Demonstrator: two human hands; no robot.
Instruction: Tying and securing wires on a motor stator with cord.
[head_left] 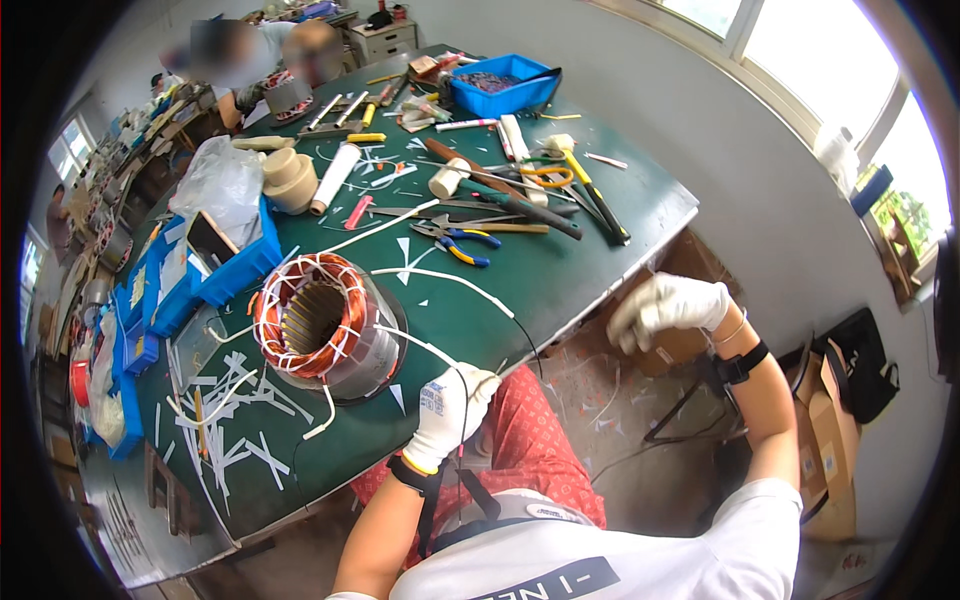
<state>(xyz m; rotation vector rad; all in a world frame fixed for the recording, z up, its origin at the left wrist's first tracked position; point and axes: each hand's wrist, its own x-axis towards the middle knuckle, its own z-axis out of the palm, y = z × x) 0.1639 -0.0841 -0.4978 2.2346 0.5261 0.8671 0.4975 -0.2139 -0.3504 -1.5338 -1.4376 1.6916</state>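
Observation:
A motor stator [375, 350] stands on the green table, copper windings [335, 340] laced with white cord around its open bore. White-sleeved leads come out of it on several sides. In a white glove, my left hand [448, 412] is closed at the table's front edge, just right of the stator. It pinches a lead wire [425, 345] whose white sleeve runs back to the windings; a dark wire hangs below the hand. My right hand [668, 308], also gloved, is raised off the table's right edge, fingers curled. Whatever they hold, if anything, is hidden.
Pliers [457, 240], a white-headed mallet [450, 178] and other tools lie behind the stator. A blue bin [500, 85] stands at the far end. Blue trays [235, 260] line the left side. White paper strips [225, 420] litter the front left. Another person works beyond the table.

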